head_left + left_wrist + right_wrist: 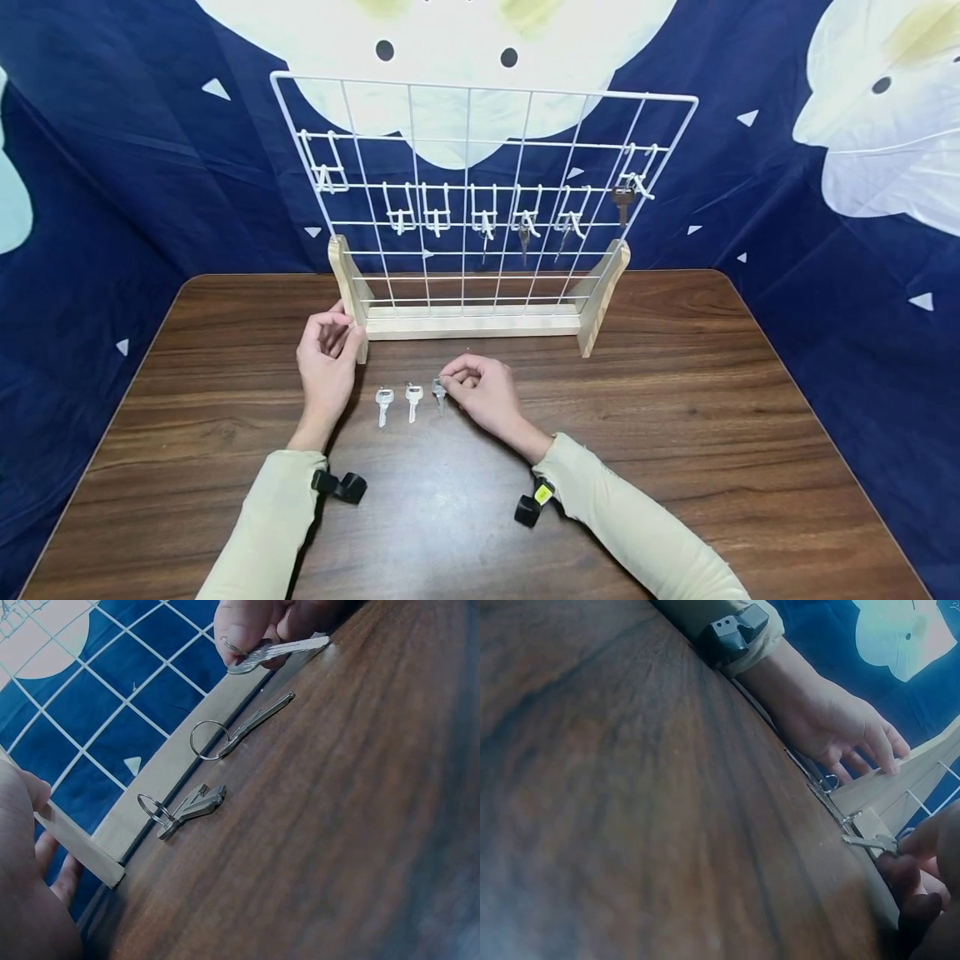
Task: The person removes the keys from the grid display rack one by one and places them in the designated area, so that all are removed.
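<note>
Thumb and fingertips of my right hand pinch a silver key by its head, near its small ring. In the left wrist view that key slants close over the table. To its left, two more silver keys lie on the wood: a middle one and a left one, each with a split ring. My left hand grips the left wooden leg of a white wire grid rack, thumb in front and fingers behind.
Several white hooks hang on the wire grid. A brown key hangs at the upper right, and a few keys, one of them dark, hang on the middle row. Behind the brown table is a blue patterned cloth.
</note>
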Available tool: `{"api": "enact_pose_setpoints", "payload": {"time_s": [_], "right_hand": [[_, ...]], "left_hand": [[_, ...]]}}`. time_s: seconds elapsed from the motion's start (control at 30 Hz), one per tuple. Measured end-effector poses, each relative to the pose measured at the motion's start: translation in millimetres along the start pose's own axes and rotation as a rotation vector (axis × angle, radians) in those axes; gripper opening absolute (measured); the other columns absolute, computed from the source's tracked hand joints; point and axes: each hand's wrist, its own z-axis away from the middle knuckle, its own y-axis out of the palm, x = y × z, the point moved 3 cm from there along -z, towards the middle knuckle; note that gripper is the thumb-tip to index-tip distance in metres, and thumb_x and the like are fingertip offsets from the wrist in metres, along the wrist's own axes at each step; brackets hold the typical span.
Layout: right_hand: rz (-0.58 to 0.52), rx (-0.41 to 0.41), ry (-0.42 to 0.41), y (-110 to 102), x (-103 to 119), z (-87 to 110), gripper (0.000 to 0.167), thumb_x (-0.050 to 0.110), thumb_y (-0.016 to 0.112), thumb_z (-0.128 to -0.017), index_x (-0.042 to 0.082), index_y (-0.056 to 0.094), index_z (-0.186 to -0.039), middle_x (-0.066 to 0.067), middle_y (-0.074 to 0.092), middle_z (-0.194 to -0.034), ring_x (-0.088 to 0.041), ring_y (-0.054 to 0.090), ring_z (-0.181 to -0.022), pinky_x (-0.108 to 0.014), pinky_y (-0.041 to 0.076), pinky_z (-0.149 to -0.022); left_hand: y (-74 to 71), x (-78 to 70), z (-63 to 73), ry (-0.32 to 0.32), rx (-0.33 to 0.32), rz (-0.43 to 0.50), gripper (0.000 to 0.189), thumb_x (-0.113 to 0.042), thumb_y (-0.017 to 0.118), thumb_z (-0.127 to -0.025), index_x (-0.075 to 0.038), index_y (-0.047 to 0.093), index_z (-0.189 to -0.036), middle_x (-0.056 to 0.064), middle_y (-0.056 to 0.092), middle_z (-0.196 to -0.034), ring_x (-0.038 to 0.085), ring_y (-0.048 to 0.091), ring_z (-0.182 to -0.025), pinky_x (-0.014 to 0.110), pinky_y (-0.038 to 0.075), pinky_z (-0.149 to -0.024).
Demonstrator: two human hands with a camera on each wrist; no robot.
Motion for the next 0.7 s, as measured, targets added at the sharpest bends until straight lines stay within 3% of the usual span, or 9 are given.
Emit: {"api": "enact_pose_setpoints", "payload": {"time_s": [0.2, 0.5, 0.7], "right_hand": [[0.221, -0.045, -0.099, -0.8, 0.7, -0.4, 0.005, 0.011, 0.082, -0.097, 0.008, 0.084, -0.094, 0.003, 0.073, -0.075, 0.004, 0.054, -0.062, -0.017, 0.045, -0.059], [0.339, -0.055, -0.182, -0.3, 2.4, 0.5, 0.007, 0.005, 0.084, -0.092, 0.01, 0.082, -0.089, 0.001, 0.073, -0.079, 0.004, 0.05, -0.061, -0.015, 0.044, -0.055], [0.354, -0.022, -0.163, -1.7, 5.0, -0.6, 0.007, 0.001, 0.08, -0.091, 0.008, 0.082, -0.09, 0.0, 0.07, -0.08, 0.003, 0.05, -0.063, -0.015, 0.044, -0.057]], "left_hand": [[0.5, -0.8, 0.4, 0.013, 0.0, 0.016, 0.022, 0.016, 0.069, -0.098, 0.019, 0.055, -0.115, 0.015, 0.07, -0.146, 0.009, 0.069, -0.127, 0.022, 0.056, -0.108], [0.1, 1.5, 0.5, 0.021, -0.006, 0.007, 0.022, 0.016, 0.068, -0.099, 0.02, 0.054, -0.115, 0.008, 0.071, -0.142, 0.008, 0.068, -0.128, 0.021, 0.056, -0.108], [-0.2, 1.5, 0.7, 0.021, -0.006, 0.012, 0.022, 0.016, 0.068, -0.098, 0.02, 0.054, -0.114, 0.008, 0.071, -0.142, 0.008, 0.068, -0.128, 0.021, 0.055, -0.108]]}}
